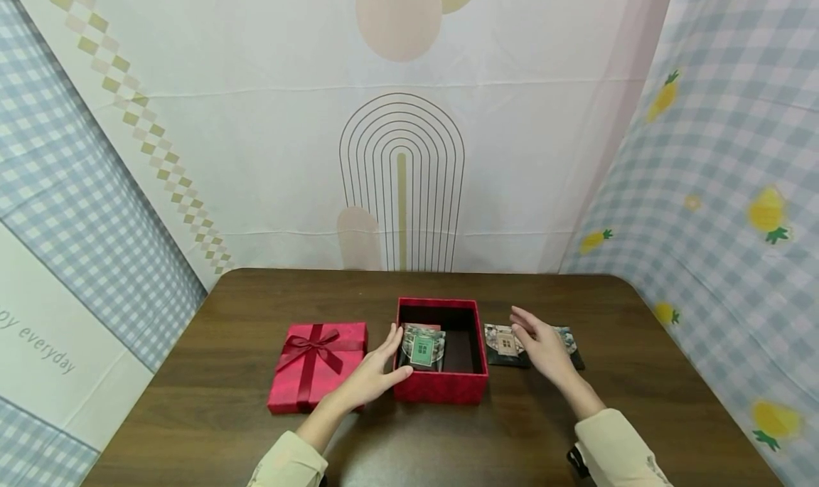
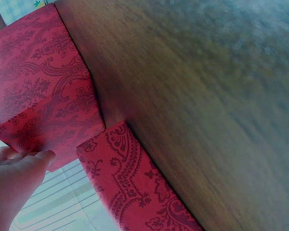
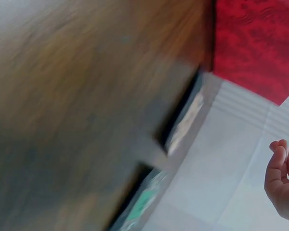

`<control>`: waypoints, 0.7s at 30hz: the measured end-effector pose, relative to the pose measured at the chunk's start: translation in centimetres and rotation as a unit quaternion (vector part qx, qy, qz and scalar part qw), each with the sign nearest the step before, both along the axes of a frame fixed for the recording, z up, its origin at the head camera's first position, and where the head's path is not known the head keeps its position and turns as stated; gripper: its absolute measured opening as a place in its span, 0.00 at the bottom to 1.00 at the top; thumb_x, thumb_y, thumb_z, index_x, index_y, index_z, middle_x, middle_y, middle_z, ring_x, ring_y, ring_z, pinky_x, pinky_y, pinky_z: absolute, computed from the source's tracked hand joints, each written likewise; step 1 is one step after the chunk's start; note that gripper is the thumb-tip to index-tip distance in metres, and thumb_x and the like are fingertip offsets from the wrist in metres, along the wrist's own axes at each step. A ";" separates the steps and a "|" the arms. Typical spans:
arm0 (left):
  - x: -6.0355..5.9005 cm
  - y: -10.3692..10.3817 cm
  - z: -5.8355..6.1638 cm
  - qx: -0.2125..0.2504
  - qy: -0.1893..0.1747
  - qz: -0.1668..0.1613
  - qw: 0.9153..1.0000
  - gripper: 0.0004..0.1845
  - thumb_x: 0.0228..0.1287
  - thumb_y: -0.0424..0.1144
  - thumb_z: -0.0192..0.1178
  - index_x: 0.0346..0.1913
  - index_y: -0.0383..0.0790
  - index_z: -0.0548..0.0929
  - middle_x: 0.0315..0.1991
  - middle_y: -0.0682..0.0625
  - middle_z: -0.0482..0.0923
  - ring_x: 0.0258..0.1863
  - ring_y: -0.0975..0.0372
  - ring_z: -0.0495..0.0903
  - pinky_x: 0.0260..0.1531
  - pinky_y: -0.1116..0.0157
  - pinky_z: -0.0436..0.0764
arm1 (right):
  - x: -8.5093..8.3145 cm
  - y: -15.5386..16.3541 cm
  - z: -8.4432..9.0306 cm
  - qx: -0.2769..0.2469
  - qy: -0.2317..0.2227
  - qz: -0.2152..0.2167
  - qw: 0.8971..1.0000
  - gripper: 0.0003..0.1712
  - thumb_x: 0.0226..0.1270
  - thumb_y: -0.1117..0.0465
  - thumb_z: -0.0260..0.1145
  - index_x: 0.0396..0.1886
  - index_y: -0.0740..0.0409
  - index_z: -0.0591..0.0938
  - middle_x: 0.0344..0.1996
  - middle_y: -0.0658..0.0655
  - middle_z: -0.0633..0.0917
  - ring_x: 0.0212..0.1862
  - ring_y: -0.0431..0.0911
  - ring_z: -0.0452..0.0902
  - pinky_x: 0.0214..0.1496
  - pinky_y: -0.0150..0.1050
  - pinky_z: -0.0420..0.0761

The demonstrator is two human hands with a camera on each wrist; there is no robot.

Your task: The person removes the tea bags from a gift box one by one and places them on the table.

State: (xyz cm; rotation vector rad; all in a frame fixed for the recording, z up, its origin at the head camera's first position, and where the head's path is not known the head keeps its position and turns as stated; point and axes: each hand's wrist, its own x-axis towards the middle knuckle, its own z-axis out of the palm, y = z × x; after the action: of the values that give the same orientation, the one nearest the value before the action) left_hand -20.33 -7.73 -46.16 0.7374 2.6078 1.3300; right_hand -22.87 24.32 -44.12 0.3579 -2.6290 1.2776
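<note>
An open red patterned box stands in the middle of the brown table. Inside it lies a packet with a green label. My left hand rests with straight fingers against the box's left wall; the left wrist view shows the fingertips at the red box. My right hand hovers open over flat dark packets lying just right of the box and holds nothing. In the blurred right wrist view its loosely curled fingers are above those packets.
The red lid with a ribbon bow lies left of the box, also seen as the red lid in the left wrist view. Patterned cloth backdrops close off the table's back and sides.
</note>
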 end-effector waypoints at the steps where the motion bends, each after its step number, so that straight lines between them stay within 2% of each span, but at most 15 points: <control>1: 0.0 0.0 0.0 0.000 0.000 0.000 1.000 0.39 0.64 0.45 0.55 0.70 0.34 0.48 0.70 0.35 0.39 0.66 0.45 0.54 0.61 0.47 0.57 | 0.1 -0.3 0.2 -0.002 -0.003 0.003 1.000 0.22 0.69 0.64 0.53 0.60 0.70 0.69 0.50 0.69 0.78 0.48 0.58 0.77 0.44 0.47 0.77; 8: 0.0 0.0 0.1 0.001 0.002 0.000 1.000 0.39 0.64 0.46 0.55 0.70 0.34 0.49 0.70 0.35 0.39 0.66 0.45 0.54 0.61 0.46 0.57 | 0.3 -2.7 1.2 -0.024 -0.015 0.028 0.999 0.24 0.70 0.60 0.52 0.62 0.66 0.68 0.53 0.67 0.77 0.52 0.57 0.74 0.49 0.52 0.74; 11: 0.0 0.0 0.0 0.000 0.001 0.002 1.000 0.39 0.64 0.44 0.55 0.70 0.33 0.49 0.71 0.36 0.39 0.66 0.45 0.54 0.61 0.46 0.57 | 0.1 -3.8 1.4 -0.037 -0.009 0.039 0.999 0.23 0.69 0.61 0.54 0.61 0.66 0.69 0.53 0.67 0.77 0.52 0.57 0.75 0.49 0.50 0.75; 18: 0.0 0.0 0.0 -0.001 -0.002 0.003 1.000 0.39 0.64 0.45 0.55 0.71 0.35 0.48 0.71 0.37 0.39 0.66 0.45 0.54 0.61 0.47 0.57 | -0.2 -6.2 1.5 -0.057 -0.018 0.051 0.997 0.23 0.66 0.64 0.56 0.61 0.65 0.70 0.51 0.65 0.78 0.45 0.54 0.80 0.40 0.39 0.80; 21: 0.1 0.0 0.2 0.000 -0.003 0.001 1.000 0.39 0.64 0.46 0.54 0.71 0.36 0.48 0.71 0.36 0.39 0.66 0.45 0.54 0.61 0.46 0.57 | -0.2 -7.0 1.5 -0.056 -0.023 0.065 0.996 0.23 0.67 0.65 0.55 0.61 0.65 0.70 0.52 0.67 0.78 0.43 0.54 0.81 0.41 0.40 0.80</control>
State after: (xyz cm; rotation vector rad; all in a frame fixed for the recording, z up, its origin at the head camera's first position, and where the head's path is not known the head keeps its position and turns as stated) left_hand -20.24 -7.68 -45.99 0.7292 2.6057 1.3303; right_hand -23.09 17.32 -42.60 0.4944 -2.5954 1.4834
